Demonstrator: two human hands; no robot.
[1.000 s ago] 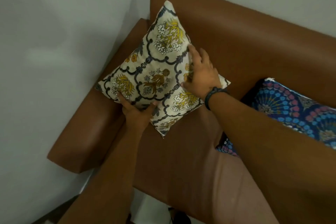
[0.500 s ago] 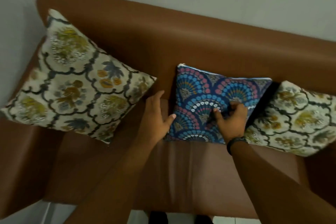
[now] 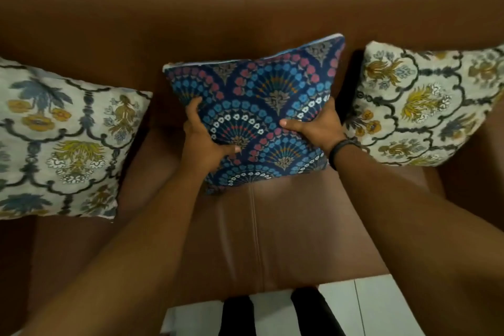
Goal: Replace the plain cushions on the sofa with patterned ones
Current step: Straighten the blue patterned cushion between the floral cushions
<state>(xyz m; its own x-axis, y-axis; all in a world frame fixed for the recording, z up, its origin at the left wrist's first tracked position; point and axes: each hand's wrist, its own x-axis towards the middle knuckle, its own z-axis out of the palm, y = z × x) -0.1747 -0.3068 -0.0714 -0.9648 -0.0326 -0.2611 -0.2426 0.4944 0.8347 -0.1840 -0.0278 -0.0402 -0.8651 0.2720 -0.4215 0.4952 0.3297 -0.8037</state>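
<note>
A blue cushion (image 3: 261, 95) with a fan pattern stands against the backrest in the middle of the brown sofa (image 3: 245, 8). My left hand (image 3: 203, 142) grips its left edge, thumb across the front. My right hand (image 3: 317, 128), with a black wristband, grips its right edge. A cream floral cushion (image 3: 60, 139) leans at the sofa's left end. A second cream floral cushion (image 3: 425, 103) leans at the right end, close beside my right wrist. No plain cushion is in view.
The sofa seat (image 3: 272, 226) stretches below the cushions, with a seam down its middle. White floor tiles (image 3: 368, 305) and my dark-clad legs (image 3: 237, 316) show at the bottom edge.
My view has swung right from the left floral cushion to the sofa's middle. Both hands left the floral cushion and now hold the blue cushion by its two sides.
</note>
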